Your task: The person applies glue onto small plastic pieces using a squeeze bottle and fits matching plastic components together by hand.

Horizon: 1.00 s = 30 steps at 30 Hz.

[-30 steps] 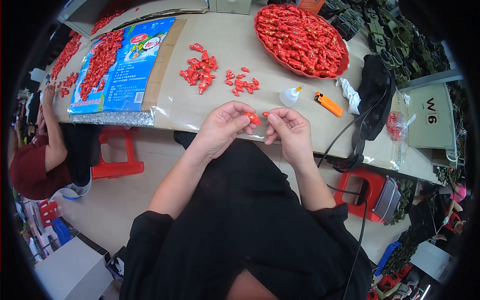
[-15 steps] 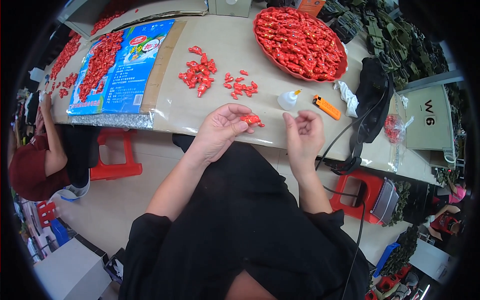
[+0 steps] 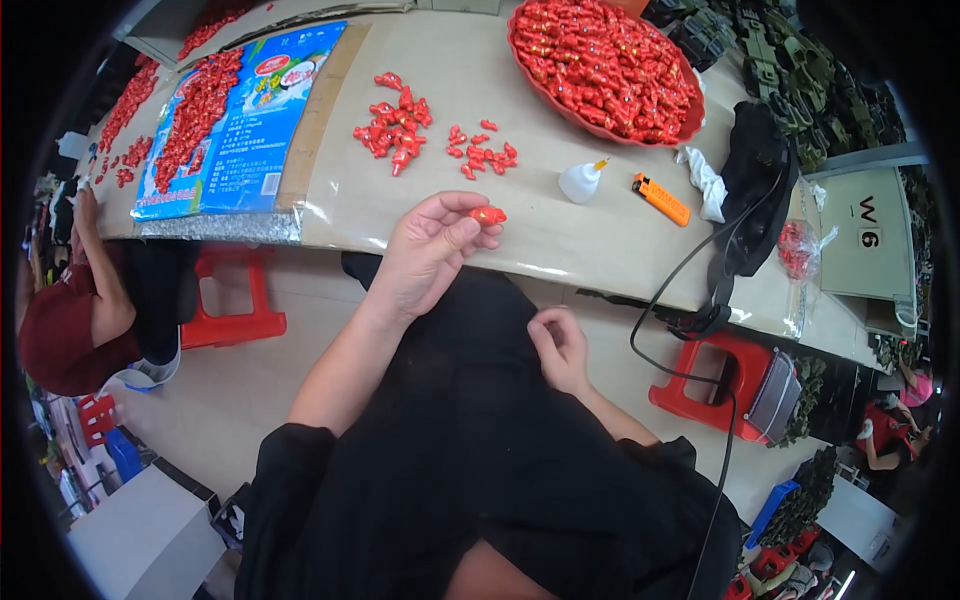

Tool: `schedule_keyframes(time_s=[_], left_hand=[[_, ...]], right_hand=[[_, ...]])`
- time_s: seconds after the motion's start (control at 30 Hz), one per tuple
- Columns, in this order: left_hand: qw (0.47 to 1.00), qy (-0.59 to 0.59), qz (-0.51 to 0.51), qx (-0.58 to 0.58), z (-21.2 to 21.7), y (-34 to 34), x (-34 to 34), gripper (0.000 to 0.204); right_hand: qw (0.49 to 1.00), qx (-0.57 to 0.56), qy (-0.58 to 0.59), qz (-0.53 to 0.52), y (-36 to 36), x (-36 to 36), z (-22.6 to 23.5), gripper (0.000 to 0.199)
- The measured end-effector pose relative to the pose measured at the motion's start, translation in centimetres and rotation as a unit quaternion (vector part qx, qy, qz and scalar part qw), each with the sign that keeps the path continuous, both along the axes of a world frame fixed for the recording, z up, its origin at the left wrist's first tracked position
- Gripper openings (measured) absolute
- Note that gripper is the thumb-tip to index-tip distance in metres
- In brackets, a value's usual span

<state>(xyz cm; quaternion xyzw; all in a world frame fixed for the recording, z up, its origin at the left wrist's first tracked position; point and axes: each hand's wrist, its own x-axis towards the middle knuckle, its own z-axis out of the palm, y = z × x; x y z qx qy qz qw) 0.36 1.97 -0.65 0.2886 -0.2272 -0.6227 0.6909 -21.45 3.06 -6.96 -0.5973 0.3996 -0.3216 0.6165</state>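
Note:
Between thumb and fingers of my left hand (image 3: 432, 250) is a small glossy red plastic figurine (image 3: 487, 215) with a gold mark, held over the table's front edge. My right hand (image 3: 562, 348) is lower, above my lap, its fingers loosely curled in with nothing visible in them. Beyond the left hand lie a pile of red figurines (image 3: 395, 125) and a cluster of smaller red pieces (image 3: 484, 156). A white squeeze bottle (image 3: 581, 183) with a yellowish tip stands to the right, and beside it lies an orange tool (image 3: 661, 200).
A red scalloped basin (image 3: 520, 68) heaped with figurines stands at the back. Flattened blue cardboard (image 3: 250, 150) bearing more red pieces lies left. A crumpled white tissue (image 3: 706, 186), black bag (image 3: 755, 180) and cable are right. A co-worker (image 3: 75, 310) sits far left; red stools stand below.
My right hand has dropped from beside the figurine toward my lap, and its fingers have curled in. The left hand has shifted slightly left and up, still gripping the figurine.

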Motion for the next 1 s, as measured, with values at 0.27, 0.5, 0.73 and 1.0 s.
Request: schedule_keyframes(time_s=[0.27,0.5,0.73,1.0], left_hand=[[1.000,-0.022,0.011,0.015,-0.2,0.6,0.1,0.024],[0.999,-0.029,0.018,0.011,0.0,0.3,-0.1,0.022],[0.999,-0.018,0.031,0.008,-0.1,0.3,-0.2,0.022],[0.999,-0.012,0.034,0.003,0.1,0.4,-0.6,0.026]], right_hand=[[0.960,-0.251,0.093,0.082,-2.0,1.4,0.4,0.006],[0.941,-0.315,-0.068,-0.108,-5.6,-0.3,5.3,0.019],[0.951,-0.294,0.014,-0.092,-10.4,2.9,7.8,0.050],[0.965,-0.253,0.061,-0.041,-10.7,5.6,7.2,0.052]])
